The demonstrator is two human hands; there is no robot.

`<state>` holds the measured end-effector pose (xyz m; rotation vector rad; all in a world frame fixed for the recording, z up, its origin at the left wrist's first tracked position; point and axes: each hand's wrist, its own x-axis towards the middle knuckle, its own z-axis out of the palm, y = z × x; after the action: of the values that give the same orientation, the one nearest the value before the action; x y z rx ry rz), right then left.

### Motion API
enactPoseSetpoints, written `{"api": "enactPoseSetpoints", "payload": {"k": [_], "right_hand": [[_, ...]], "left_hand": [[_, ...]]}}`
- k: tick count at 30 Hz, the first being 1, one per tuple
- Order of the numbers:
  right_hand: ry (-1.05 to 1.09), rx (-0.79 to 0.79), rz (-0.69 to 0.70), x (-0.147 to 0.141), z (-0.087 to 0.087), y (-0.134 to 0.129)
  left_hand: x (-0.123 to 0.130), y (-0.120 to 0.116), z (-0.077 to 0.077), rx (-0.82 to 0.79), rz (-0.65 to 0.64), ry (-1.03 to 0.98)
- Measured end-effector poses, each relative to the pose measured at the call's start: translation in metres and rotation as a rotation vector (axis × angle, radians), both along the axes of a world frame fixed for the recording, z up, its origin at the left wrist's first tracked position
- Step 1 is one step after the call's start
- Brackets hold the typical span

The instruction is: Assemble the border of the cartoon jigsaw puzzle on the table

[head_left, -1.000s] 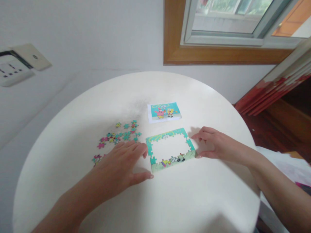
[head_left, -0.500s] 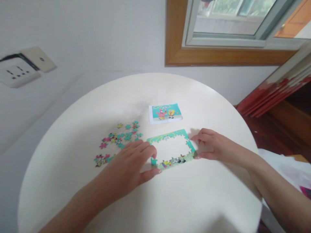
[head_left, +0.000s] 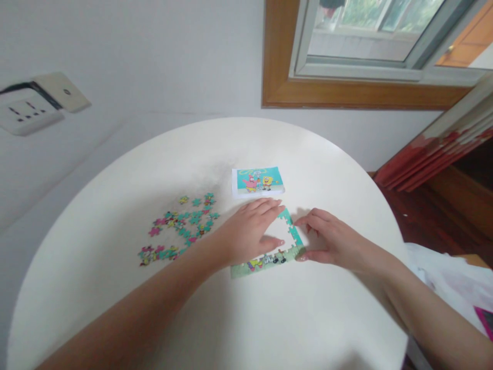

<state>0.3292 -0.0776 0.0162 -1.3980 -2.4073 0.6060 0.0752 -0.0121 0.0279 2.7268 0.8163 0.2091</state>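
Observation:
A rectangular puzzle border in teal and pale green lies on the white round table, its middle bare. My left hand rests over the border's left part and hides it, thumb apart from the fingers. At the border's right edge is my right hand, fingers and thumb spread, tips touching or very near the edge. Neither hand visibly holds a loose piece. Behind the border lies a small picture card with cartoon figures. Several loose puzzle pieces are scattered to the left.
A wall socket is at the far left. Behind the table stands a wall with a wood-framed window. A red and white curtain hangs at the right, and white plastic bags lie beside the table's right edge.
My left hand has moved right and away from me, from the border's left edge to over its left part. My right hand stays at the right edge. The view has shifted slightly.

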Motion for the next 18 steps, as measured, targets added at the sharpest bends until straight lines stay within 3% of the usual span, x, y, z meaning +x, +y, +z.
{"api": "enactPoseSetpoints", "payload": {"k": [6,18], "right_hand": [[0.021,0.044,-0.003,-0.001,-0.004,-0.001],[0.054,0.041,-0.01,-0.001,-0.006,-0.001]], "left_hand": [[0.009,0.011,-0.013,0.035,-0.071,0.007],[0.004,0.005,-0.016,0.131,-0.087,0.049]]}}
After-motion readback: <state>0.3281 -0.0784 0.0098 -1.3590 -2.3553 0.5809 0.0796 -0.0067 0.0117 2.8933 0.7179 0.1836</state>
